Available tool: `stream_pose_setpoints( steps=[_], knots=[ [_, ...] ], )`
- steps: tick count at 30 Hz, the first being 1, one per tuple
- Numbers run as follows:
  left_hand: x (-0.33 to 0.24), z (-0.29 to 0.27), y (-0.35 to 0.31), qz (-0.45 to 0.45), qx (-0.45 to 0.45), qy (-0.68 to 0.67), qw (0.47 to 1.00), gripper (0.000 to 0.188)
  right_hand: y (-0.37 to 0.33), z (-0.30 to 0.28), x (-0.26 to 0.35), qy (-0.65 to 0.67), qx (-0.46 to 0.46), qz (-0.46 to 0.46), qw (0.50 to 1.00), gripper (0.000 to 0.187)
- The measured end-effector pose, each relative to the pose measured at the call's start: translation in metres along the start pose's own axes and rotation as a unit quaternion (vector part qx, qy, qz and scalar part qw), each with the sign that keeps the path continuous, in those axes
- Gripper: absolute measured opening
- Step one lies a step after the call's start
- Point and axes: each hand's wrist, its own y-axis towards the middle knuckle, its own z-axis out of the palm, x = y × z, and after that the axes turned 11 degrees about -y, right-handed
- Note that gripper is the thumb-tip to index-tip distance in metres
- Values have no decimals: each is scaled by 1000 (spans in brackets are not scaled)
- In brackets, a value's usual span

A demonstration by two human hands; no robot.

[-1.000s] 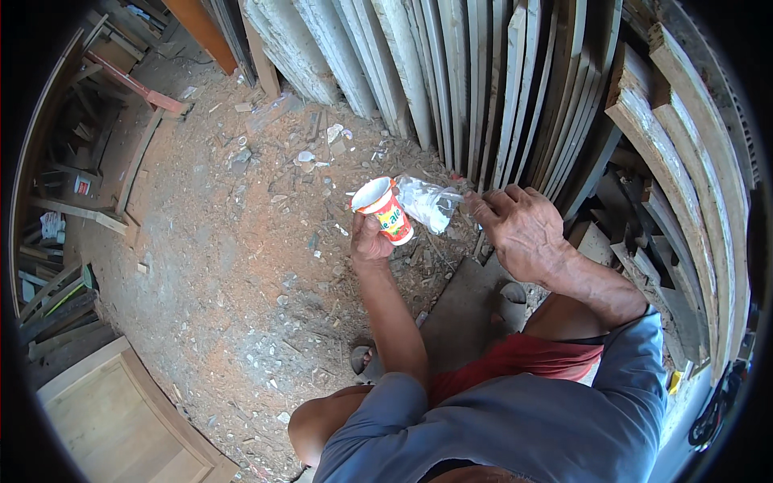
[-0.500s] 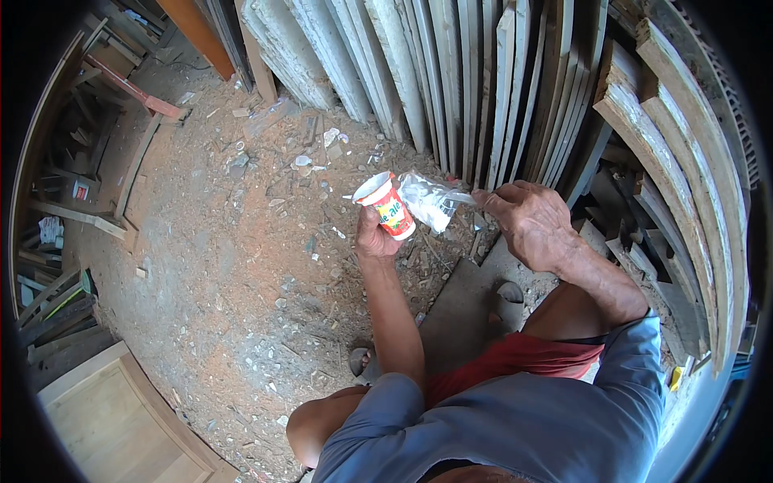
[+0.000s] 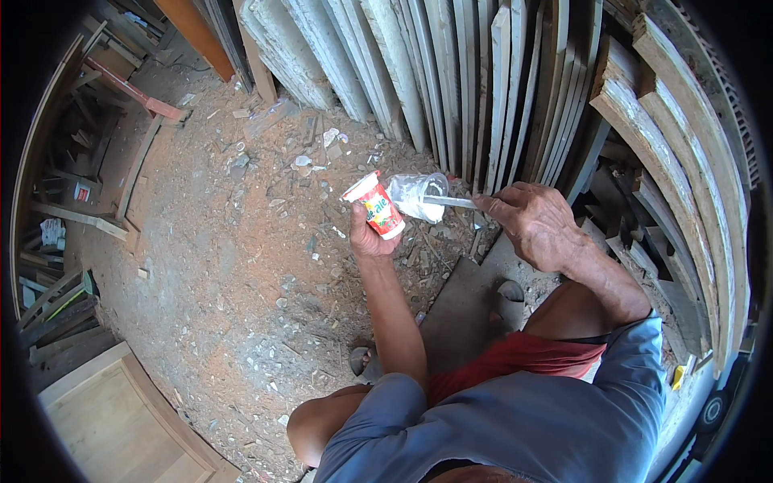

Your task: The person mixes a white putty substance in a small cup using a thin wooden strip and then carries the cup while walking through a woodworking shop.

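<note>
Printed cup [image 3: 380, 211], red, yellow and white, sits in the left hand [image 3: 370, 235], well above the floor and in front of the person. It is tilted, with its white-rimmed mouth toward the upper left and its base toward the lower right. The thumb lies along its near side and the hand is clamped on it; the other fingers are mostly hidden behind it.

Just to the right of it is a clear cup [image 3: 408, 190], leaning over so that its round mouth faces the right hand [image 3: 538, 225]. White material [image 3: 433, 214] shows at its lower side. It appears to be held by the left hand's hidden fingers as well, though the overlap makes this hard to confirm. The right hand pinches a flat, pale stick [image 3: 455, 202] between thumb and fingertips, the remaining fingers curled together; the stick reaches left to the clear cup's mouth, its far end overlapping the cup.

Both forearms come up from a blue-grey shirt [image 3: 515, 419], above red shorts [image 3: 523, 354]. The person is low to the ground, knees bent, with a sandal [image 3: 510, 303] near a grey slab [image 3: 455, 302]. Chips and scraps litter the brown floor [image 3: 233, 302]. Pale boards [image 3: 386, 64] stand on edge in a row beyond the hands, thicker planks [image 3: 664, 137] rise at the right, and a wooden panel [image 3: 121, 414] lies at the lower left.
</note>
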Motion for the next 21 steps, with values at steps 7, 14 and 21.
stream_pose_setpoints(
  steps=[7, 14, 21],
  knots=[
    [-3, -1, 0, 55, -77, -3, 995, 60, -2, -8, 2, 120, 67, 45, 989, 56],
    [-3, -5, 2, 55, -44, -13, 997, 63, 5, -4, 0, 360, 149, 70, 918, 43],
    [-6, -5, 7, 79, 31, -74, 994, 61, 5, 11, -7, 550, 190, 117, 805, 43]
  ],
)
